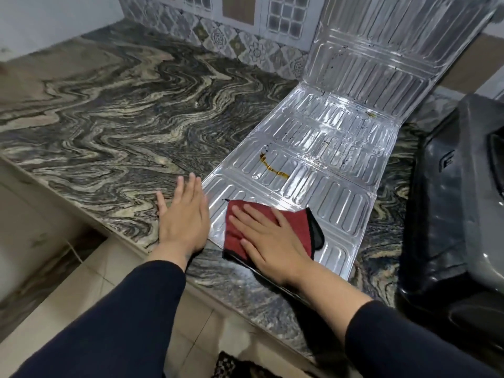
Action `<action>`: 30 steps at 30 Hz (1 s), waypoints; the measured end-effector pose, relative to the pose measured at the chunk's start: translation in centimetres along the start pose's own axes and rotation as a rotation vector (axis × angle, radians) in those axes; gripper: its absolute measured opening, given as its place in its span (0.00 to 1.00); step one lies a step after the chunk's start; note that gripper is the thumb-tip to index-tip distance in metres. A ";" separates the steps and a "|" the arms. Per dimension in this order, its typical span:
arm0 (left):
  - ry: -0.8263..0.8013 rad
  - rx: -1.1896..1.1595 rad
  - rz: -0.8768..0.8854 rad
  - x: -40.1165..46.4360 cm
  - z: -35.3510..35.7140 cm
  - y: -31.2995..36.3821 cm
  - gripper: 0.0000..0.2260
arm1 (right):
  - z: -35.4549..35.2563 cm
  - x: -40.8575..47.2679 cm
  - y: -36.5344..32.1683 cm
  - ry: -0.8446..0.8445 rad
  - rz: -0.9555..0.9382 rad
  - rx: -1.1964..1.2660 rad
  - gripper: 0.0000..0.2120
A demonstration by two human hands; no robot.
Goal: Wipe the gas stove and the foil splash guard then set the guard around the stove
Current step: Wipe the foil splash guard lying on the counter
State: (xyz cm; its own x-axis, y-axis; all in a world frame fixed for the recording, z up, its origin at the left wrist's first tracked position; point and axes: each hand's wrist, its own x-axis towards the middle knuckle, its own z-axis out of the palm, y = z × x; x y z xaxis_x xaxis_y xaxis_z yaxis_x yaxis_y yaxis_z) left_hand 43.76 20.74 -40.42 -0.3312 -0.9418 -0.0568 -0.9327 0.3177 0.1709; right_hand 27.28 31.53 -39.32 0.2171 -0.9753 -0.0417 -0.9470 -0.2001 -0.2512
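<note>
The silver foil splash guard (321, 148) lies unfolded on the counter, its far panel leaning up against the tiled wall. A brown greasy streak (272, 166) and dark specks mark its middle panel. My right hand (268, 240) presses flat on a red cloth with black edging (296, 223) at the guard's near end. My left hand (182, 214) rests flat on the counter, fingers spread, touching the guard's left edge. The black gas stove (458, 214) stands at the right, partly cut off.
The swirled grey marble counter (109, 118) stretches left and back to a patterned tile wall (231, 39). Its front edge runs diagonally below my arms, with floor tiles and a patterned mat (234, 366) beneath.
</note>
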 end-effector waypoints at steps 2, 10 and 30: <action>0.006 -0.024 -0.004 0.1 0.0 0.0 0.25 | -0.1 2.2 0.2 -0.033 -0.095 -0.012 0.25; -0.010 -0.002 -0.009 0.0 -0.1 0.0 0.27 | -1.0 10.0 5.2 0.013 -0.001 -0.056 0.25; -0.017 0.001 -0.021 -0.1 -0.2 0.4 0.28 | -1.0 8.0 3.3 0.013 0.084 -0.066 0.25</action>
State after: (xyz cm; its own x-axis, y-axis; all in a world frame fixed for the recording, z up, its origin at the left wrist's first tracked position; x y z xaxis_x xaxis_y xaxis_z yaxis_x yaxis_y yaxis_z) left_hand 43.43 20.98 -40.12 -0.3143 -0.9462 -0.0767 -0.9395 0.2984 0.1685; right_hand 25.69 23.00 -39.53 0.1336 -0.9899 -0.0469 -0.9754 -0.1230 -0.1831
